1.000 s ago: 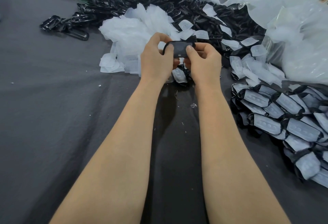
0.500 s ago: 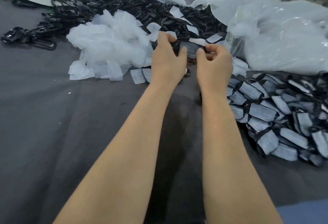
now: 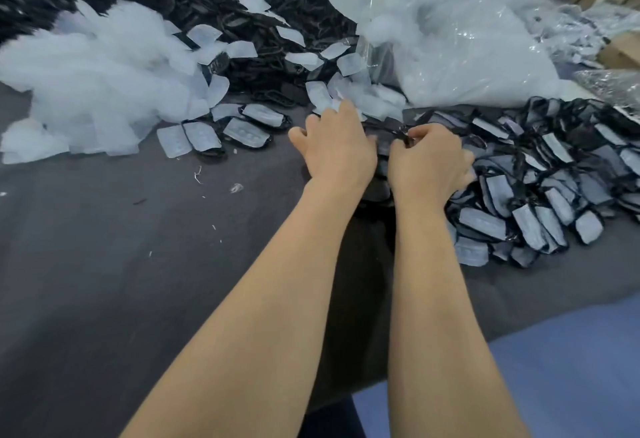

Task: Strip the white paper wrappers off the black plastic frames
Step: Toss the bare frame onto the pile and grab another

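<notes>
Hands are working low at the near-left edge of the pile of wrapped frames (image 3: 540, 195), which is spreading across the dark table (image 3: 104, 281). The right hand (image 3: 427, 160) is curling tight, thumb and forefinger pinching the black rim of a wrapped frame (image 3: 385, 146) at that edge of the pile. Only a dark grey sliver of this frame is showing between the two hands, so I am not able to tell which way its long axis is running. The left hand (image 3: 337, 150) is lying back-up just left of it, fingers bending down out of sight; whether it is gripping anything I cannot tell. Within the pile, the frames are lying at every angle, many with long axes tilting away from the person. Left of the pile, a heap of loose white wrappers (image 3: 97, 84) is sitting. Beyond the pile, bare black frames (image 3: 263, 46) are massing, and a clear plastic bag (image 3: 457, 42) is slumping just behind it.
</notes>
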`<state>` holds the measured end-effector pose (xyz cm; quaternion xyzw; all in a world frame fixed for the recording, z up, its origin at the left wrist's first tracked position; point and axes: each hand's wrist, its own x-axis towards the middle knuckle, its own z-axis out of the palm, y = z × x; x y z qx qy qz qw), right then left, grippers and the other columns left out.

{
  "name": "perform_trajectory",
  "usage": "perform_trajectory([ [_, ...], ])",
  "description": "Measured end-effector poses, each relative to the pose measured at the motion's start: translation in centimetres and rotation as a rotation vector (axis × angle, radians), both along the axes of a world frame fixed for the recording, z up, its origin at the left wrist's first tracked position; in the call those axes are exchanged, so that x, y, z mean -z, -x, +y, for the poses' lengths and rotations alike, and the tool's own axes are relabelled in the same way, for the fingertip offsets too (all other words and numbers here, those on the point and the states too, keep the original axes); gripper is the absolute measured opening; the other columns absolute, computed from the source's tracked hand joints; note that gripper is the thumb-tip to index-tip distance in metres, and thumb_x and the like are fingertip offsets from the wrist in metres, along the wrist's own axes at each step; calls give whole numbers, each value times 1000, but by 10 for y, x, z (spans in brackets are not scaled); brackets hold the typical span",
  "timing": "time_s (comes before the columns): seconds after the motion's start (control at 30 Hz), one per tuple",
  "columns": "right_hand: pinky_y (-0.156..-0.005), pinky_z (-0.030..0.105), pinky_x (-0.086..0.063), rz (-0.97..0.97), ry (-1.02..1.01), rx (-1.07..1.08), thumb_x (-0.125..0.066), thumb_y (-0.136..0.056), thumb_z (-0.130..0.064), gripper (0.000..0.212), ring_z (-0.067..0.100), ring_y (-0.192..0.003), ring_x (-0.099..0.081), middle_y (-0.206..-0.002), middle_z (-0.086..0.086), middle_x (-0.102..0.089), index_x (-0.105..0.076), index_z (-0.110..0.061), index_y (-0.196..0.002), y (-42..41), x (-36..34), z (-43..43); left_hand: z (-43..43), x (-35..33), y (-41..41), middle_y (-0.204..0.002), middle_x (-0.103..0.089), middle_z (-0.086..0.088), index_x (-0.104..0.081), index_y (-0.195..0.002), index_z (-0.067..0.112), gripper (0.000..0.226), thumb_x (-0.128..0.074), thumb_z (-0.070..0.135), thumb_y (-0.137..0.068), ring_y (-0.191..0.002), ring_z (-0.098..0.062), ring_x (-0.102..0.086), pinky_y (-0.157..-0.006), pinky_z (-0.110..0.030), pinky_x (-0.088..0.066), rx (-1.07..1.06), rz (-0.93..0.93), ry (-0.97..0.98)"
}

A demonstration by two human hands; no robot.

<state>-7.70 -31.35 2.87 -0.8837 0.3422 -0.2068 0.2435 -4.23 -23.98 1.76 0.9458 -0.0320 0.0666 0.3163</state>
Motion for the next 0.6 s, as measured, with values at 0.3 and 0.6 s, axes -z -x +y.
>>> perform_trajectory([
  [0.3,-87,23,-31,-341,-20,-209,-53,-91,-17,24,19,-112,-47,-120,4,-54,-62,-19,-113,-22,-16,49,41,-21,-13,-104,-60,-2,-56,-99,16,11,-55,25,-93,-94,-15,-55,-82,-23,-42,-61,-122,628],
  [0.6,-83,28,-47,-321,-353,-763,-52,-92,-11,21,18,-97,-61,-104,4,-68,-64,-10,-109,-84,-17,211,192,-39,-43,-79,-52,15,-53,-92,14,7,-51,7,-91,-70,5,-50,-70,-6,-40,-436,-343,868],
])
